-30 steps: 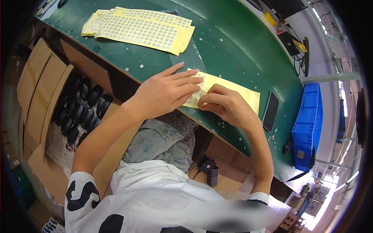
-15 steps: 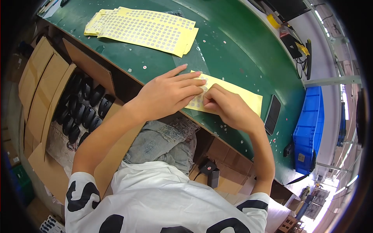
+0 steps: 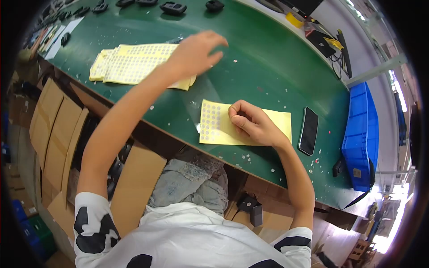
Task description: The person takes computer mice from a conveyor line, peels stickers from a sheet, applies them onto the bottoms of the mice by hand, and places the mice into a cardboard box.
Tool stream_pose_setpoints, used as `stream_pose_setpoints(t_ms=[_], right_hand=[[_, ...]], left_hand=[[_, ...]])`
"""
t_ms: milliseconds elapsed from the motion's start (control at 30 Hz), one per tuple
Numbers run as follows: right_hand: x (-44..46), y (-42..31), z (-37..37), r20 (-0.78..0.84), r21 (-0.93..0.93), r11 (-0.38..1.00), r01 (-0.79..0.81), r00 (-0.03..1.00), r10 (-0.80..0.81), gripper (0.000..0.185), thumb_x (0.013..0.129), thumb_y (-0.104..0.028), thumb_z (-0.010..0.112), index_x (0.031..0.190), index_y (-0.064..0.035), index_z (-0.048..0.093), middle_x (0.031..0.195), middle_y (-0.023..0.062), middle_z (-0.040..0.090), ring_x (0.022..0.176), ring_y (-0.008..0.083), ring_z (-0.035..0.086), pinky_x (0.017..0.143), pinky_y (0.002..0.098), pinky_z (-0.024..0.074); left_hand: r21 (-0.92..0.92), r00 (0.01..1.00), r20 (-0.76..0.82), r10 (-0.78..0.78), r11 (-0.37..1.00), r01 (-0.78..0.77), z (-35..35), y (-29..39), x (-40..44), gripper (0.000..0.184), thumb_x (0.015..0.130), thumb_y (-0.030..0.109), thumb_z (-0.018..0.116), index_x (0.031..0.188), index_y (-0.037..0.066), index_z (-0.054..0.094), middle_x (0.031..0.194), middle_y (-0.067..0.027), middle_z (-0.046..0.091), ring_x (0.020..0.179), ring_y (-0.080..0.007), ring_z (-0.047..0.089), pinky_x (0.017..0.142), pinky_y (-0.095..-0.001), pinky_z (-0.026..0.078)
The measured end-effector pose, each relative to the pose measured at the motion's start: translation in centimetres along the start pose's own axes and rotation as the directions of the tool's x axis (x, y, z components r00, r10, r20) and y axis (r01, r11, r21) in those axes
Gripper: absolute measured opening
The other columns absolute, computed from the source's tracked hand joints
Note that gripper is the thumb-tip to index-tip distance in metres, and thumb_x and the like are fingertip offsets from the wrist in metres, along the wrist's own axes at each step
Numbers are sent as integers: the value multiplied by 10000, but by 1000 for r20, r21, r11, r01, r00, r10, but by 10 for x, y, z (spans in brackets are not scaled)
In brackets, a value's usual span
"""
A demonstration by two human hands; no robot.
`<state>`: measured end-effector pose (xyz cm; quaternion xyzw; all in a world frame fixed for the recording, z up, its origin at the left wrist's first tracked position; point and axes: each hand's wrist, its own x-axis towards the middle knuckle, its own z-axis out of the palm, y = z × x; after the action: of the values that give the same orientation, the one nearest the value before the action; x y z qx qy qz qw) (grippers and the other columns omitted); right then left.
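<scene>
A yellow sticker sheet (image 3: 210, 127) lies flat near the front edge of the green table. Small round greyish stickers remain on its left part; the rest is bare yellow. My right hand (image 3: 255, 123) rests over the sheet's middle, thumb and fingertips pinched together. Whatever is in that pinch is too small to make out. Farther out, my left hand (image 3: 196, 52) hovers above the table, slightly blurred, thumb and fingers apart with nothing visible in them. Beside and partly under its wrist is a stack of yellow sticker sheets (image 3: 129, 67).
Black devices (image 3: 173, 8) sit along the table's far edge. A phone (image 3: 309, 131) lies right of the sheet, and a blue bin (image 3: 359, 138) stands beyond it. An open cardboard box (image 3: 49, 111) holding black parts is below at left. Loose stickers dot the green tabletop (image 3: 263, 67).
My left hand has left the sheet and swung forward over the table. My right hand stays pinched over the sheet. The view has shifted, bringing the black devices at the far edge into sight.
</scene>
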<state>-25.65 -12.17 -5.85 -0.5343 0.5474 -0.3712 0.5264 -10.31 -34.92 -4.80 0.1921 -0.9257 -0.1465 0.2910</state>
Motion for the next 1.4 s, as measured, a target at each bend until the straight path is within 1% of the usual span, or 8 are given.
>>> stream_pose_setpoints(t_ms=[233,333,433,667,833,1000,1267,1400], right_hand=[[0,2,-4,10,169,985,37,999,-39,33,1043,-93,548,1017,-80,563,785,-19,536,614,60,460,544,208,364],[0,3,-2,2,-36,983,178,984,-178,40,1038,-98,557,1010,-72,566,803,-15,551,619,75,467,562,234,379],[0,5,0,-14,-64,982,180,983,-181,51,1031,-101,563,996,-65,572,836,5,577,651,98,486,594,257,397],[4,11,0,-5,-135,952,274,961,-277,28,1025,-78,549,1002,-70,564,822,4,576,638,93,485,589,252,398],[2,4,-1,-36,-3,982,191,981,-191,34,1030,-71,538,1004,-75,558,820,12,575,633,88,490,568,240,400],[-1,-1,-4,-18,230,973,27,1000,-24,40,1049,-69,512,1021,-69,541,809,35,575,611,75,496,517,218,410],[-10,-13,3,-85,254,954,161,986,-144,27,1031,-35,519,1058,-36,517,843,56,577,701,137,579,652,259,534],[-19,-20,23,-144,41,991,124,983,-117,30,1016,-8,529,1039,-26,529,898,68,575,748,143,588,685,265,521]], left_hand=[[433,984,-175,-27,896,101,73,-151,150,520,892,305,709,1323,60,552,1356,-198,575,1243,-410,571,1017,-476,511],[436,972,-70,-222,870,230,79,-170,185,507,893,310,711,1285,29,556,1313,-213,595,1231,-411,575,1014,-488,511],[470,985,-102,-140,866,172,88,-189,197,501,896,320,711,1256,7,559,1236,-217,623,1188,-411,589,995,-498,514],[282,924,-105,-368,880,383,93,-194,182,340,937,328,680,1126,60,592,1200,-155,656,1162,-359,611,952,-472,517],[113,947,-64,-314,941,319,69,-151,166,274,923,284,717,1010,63,580,1359,-121,628,1254,-336,597,975,-427,501],[-56,972,-169,161,983,-172,17,-33,72,267,875,143,768,928,43,526,1515,-130,540,1382,-324,523,1078,-394,442],[-332,999,25,-31,943,38,-39,101,-110,345,745,-41,791,887,24,484,1618,-142,419,1484,-364,425,1097,-386,440],[-361,993,29,-113,925,116,-29,125,-145,314,746,-73,756,890,20,493,1615,-164,413,1500,-374,398,1091,-410,454]])
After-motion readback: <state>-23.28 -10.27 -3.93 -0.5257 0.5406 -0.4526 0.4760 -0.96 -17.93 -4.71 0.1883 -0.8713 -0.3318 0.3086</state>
